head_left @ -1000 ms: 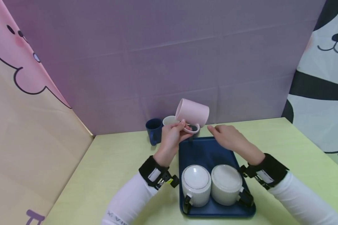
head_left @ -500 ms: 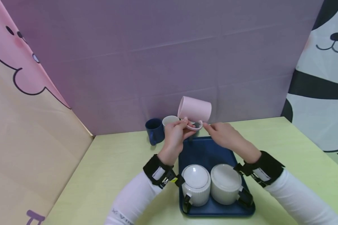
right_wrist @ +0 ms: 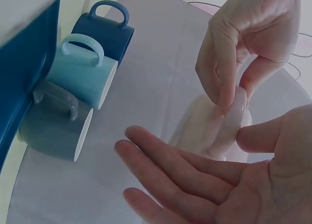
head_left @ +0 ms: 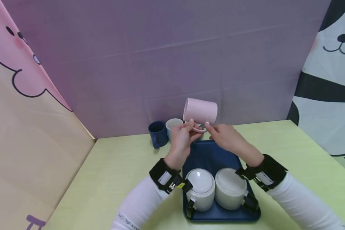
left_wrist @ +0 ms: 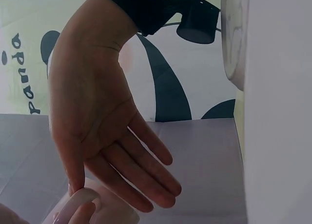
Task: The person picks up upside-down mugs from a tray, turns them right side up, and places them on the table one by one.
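A pink mug is held in the air on its side, its mouth toward the left. My left hand pinches its handle between thumb and fingers. My right hand touches the handle's other end with the thumb; in the right wrist view its fingers stretch out straight below the mug. The left wrist view shows the right hand large, with the mug handle at the lower left. Left fingers there are mostly cut off.
A blue tray bears two upturned white mugs with dark handles. Behind it, by the purple backdrop, stand a navy mug, a light blue mug and a grey-blue mug, the last mostly hidden in the head view.
The left hand and the pink mug have shifted slightly right, and the mug lies more level. My right hand has moved left, and its thumb now touches the handle.
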Motion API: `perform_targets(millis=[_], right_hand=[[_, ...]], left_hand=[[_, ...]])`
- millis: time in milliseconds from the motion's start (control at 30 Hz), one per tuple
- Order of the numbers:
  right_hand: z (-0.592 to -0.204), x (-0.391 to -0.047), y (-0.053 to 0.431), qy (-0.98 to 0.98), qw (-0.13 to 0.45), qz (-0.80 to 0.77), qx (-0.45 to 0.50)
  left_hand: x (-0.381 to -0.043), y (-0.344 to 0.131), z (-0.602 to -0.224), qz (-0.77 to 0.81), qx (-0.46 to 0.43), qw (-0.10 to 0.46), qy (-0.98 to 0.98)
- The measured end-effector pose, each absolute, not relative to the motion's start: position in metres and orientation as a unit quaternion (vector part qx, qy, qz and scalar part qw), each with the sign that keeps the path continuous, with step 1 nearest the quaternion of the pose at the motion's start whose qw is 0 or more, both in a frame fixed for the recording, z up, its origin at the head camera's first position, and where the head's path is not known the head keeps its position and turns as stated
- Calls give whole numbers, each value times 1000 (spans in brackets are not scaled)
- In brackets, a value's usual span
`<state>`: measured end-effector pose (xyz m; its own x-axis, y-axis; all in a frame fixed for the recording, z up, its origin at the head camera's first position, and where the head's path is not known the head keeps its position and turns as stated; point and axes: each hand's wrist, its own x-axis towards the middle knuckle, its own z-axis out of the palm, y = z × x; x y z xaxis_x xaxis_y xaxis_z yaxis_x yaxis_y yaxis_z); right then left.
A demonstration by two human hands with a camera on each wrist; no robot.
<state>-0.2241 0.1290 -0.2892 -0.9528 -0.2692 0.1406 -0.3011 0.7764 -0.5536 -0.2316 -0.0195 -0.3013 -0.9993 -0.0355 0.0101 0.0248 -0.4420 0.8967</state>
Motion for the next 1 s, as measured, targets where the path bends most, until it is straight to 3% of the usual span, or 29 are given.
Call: perform_targets(millis=[600,1000], right_hand=[[-301,-235,125,-820,-22,564,91],[-297,-235,122,-779,-19,622,76]], left_hand=[[-226,-13,-303,-872,11,7,-489],[-229,-13,-302,-816,45,49,-574]])
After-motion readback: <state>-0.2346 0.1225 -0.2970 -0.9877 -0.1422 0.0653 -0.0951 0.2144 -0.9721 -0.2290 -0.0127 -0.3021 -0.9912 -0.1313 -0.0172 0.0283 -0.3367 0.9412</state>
